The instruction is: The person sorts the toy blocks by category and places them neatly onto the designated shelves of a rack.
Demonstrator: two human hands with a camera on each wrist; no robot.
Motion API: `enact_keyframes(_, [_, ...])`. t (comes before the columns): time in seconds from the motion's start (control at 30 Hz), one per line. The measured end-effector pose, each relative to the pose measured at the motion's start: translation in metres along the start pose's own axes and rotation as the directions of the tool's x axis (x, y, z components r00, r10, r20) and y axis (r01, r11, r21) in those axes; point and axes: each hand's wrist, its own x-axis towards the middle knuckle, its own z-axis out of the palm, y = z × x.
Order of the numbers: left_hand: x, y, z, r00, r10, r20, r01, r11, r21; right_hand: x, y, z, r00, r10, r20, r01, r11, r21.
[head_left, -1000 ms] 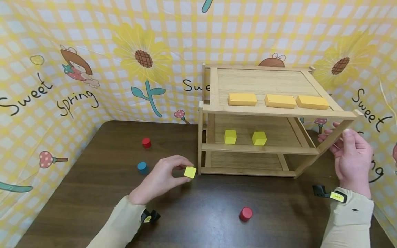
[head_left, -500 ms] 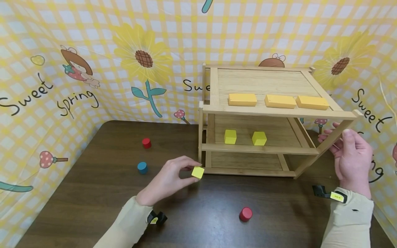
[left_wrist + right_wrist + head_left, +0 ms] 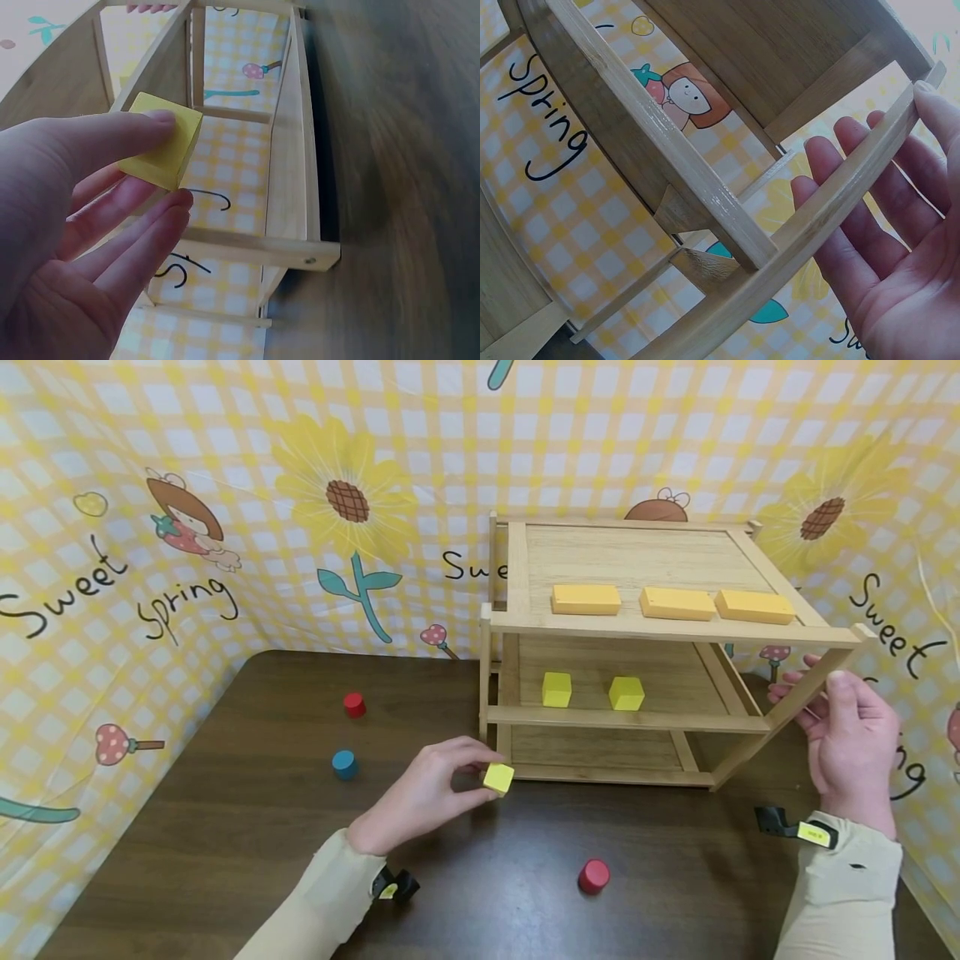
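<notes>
My left hand [image 3: 442, 785] pinches a yellow cube [image 3: 498, 779] between thumb and fingers, in front of the lower left corner of a wooden three-tier shelf [image 3: 630, 721]. In the left wrist view the thumb lies on the cube's [image 3: 166, 146] face, with the shelf behind. On the right, my right hand [image 3: 851, 735] holds the shelf's slanted front post [image 3: 832, 196], thumb on one side and fingers behind it. Two more yellow cubes, a left one [image 3: 557, 690] and a right one [image 3: 626, 693], sit on the middle tier.
Yellow rectangular blocks, a left one [image 3: 586, 600], a middle one [image 3: 677, 604] and a right one [image 3: 754, 607], lie along the top tier's front. A red cylinder [image 3: 594, 877], a blue cylinder [image 3: 344, 765] and another red cylinder [image 3: 354, 705] stand on the dark table [image 3: 225, 827].
My left hand has moved right with the yellow cube, from beside the shelf's left front post to in front of its bottom tier. The right hand stays at its post.
</notes>
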Motion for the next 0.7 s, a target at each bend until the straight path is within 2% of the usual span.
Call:
enact_keyframes(0.27, [0.008,0.007,0.008,1.000,0.018,0.021,-0.018,1.000,-0.007,0.001,0.001,0.000,1.000,-0.003,-0.001,0.003,1.000,-0.004])
enact_keyframes(0.7, [0.019,0.016,0.019,0.999,0.023,0.025,-0.020,0.992,-0.124,0.000,0.001,0.000,1.000,-0.008,-0.003,0.008,1.000,0.016])
